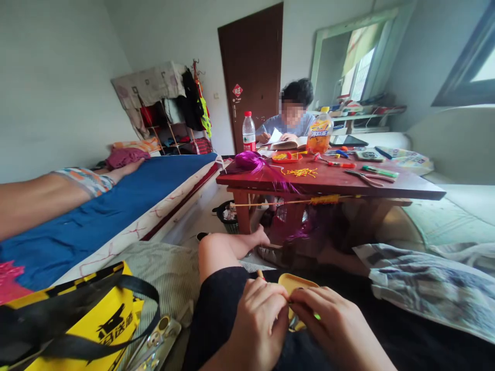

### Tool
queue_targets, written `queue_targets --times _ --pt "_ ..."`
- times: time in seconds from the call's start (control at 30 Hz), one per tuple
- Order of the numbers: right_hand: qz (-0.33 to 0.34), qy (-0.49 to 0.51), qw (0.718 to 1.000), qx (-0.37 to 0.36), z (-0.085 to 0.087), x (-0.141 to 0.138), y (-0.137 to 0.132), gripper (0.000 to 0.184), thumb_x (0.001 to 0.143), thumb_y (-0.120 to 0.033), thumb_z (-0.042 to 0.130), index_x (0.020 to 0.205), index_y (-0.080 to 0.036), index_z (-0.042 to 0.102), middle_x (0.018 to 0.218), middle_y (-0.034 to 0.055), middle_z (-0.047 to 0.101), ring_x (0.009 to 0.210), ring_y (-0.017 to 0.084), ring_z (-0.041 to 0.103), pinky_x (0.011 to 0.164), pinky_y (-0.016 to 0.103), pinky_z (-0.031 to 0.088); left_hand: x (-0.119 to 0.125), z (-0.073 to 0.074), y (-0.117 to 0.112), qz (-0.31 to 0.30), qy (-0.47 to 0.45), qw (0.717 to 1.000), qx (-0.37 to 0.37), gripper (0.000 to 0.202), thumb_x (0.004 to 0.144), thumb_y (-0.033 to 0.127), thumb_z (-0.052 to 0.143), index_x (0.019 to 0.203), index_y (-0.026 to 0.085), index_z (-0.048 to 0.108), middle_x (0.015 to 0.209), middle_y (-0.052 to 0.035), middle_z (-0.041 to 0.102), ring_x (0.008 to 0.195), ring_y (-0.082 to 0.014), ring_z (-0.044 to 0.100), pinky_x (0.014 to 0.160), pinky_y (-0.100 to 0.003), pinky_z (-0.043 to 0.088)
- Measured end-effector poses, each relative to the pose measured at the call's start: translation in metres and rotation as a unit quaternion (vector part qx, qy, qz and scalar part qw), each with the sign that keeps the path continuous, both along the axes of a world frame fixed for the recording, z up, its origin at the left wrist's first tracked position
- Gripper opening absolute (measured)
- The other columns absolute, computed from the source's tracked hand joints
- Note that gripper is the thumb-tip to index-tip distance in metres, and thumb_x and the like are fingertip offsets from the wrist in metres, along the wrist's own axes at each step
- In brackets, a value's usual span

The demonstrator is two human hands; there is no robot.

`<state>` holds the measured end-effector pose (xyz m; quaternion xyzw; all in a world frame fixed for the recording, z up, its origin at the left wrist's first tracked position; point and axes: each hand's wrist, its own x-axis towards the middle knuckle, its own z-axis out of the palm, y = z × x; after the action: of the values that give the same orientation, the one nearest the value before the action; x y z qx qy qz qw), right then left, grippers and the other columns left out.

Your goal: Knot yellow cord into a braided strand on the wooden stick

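A yellow bag (88, 319) sits at far left. Over the lap, the left hand (259, 322) is curled closed against the left edge of a small yellow tray (296, 283); what it grips is hidden. The right hand (334, 324) pinches the tray's near rim. The tray looks like light, thin, stiff plastic, probably slick, and best held by the rim.

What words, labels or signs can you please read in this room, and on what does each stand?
"旺" (likely): white character on the red diamond sign on the brown wooden door.
Yellow fabric bag: black printed characters, partly covered, unreadable.
Clear plastic water bottle, red label: too small.
Orange drink bottle, label: blurred.
Yellow oval plastic piece held between left hand and right hand: no text.
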<state>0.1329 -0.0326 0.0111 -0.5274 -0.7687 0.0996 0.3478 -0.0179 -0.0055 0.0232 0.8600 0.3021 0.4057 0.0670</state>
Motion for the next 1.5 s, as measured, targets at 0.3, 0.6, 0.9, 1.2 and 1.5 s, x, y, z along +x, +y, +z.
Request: queue_targets --times 0.3,0.6,0.9,1.2,1.5 --pt "0.008 -0.02 0.999 0.028 -0.003 0.002 -0.002 0.025 0.087 -0.017 0.037 0.076 -0.021 0.06 0.076 0.0043 0.065 0.069 0.017 0.061 0.065 0.028 0.048 0.0 -0.003 -0.001 -0.011 0.051 0.999 -0.001 0.017 0.083 0.008 0.041 0.074 0.015 0.054 0.077 -0.0011 0.061 0.068 -0.0134 0.05 0.065 -0.027 0.037" --pt "-0.011 0.087 0.996 -0.016 -0.006 -0.002 -0.008 0.018 0.08 -0.019 0.044 0.071 -0.02 0.06 0.069 0.0036 0.061 0.064 0.016 0.059 0.058 0.026 0.047 -0.002 -0.002 -0.003 -0.011 0.067 0.998 0.001 0.02 0.084 0.011 0.042 0.073 0.016 0.057 0.08 -0.0022 0.06 0.07 -0.0139 0.05 0.066 -0.028 0.038" --pt "-0.014 0.349 0.908 -0.231 -0.007 -0.005 -0.012 0.031 0.071 -0.047 0.061 0.065 -0.017 0.066 0.06 0.0031 0.06 0.059 0.017 0.055 0.056 0.024 0.045 -0.004 0.0 -0.013 0.051 -0.011 0.995 -0.089 0.015 0.067 0.007 0.057 0.077 0.018 0.061 0.08 -0.0033 0.06 0.072 -0.0168 0.055 0.065 -0.03 0.044" --pt "-0.02 0.438 0.86 -0.259 -0.011 -0.01 -0.015 0.036 0.064 -0.051 0.066 0.061 -0.016 0.064 0.06 0.0031 0.058 0.06 0.016 0.049 0.058 0.024 0.042 -0.003 -0.004 -0.014 0.054 -0.04 0.993 -0.095 0.009 0.071 0.01 0.058 0.068 0.018 0.059 0.069 -0.0003 0.06 0.068 -0.0147 0.053 0.063 -0.028 0.039" --pt "0.006 0.414 0.88 -0.232 -0.022 -0.01 -0.014 0.029 0.069 -0.044 0.064 0.062 -0.016 0.063 0.059 0.001 0.057 0.058 0.013 0.049 0.055 0.021 0.04 -0.003 -0.004 -0.016 0.052 -0.007 0.991 -0.123 0.011 0.07 0.005 0.056 0.066 0.015 0.058 0.067 -0.0015 0.059 0.069 -0.0145 0.051 0.067 -0.027 0.034"
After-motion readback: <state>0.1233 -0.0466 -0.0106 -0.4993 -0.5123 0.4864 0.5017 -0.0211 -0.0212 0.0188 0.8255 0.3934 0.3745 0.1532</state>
